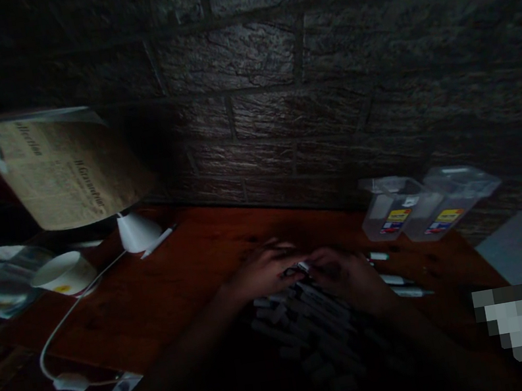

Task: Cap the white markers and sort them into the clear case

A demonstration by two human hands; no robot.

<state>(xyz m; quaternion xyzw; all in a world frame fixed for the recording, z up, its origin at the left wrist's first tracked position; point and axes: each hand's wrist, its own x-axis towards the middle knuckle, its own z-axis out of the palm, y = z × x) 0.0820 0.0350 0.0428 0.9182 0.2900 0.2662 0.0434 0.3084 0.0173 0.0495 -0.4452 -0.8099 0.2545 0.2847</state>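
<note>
In the dim head view, my left hand [266,269] and my right hand [349,274] meet above the table, fingers bent inward. Pinched between their fingertips is the end of a white marker [304,267]; most of it is hidden by the fingers. Just below my hands lies a loose pile of white markers [308,328], pointing in various directions and fading into shadow toward me. To the right of my right hand, several separate white markers [412,291] lie on the wooden table [192,260], some with greenish ends.
Two clear plastic containers [393,210] with colourful labels stand at the back right by the brick wall [258,116]. On the left are a lamp [71,167] with a printed shade, its white cord, a paper cup [66,273] and a pen [158,241].
</note>
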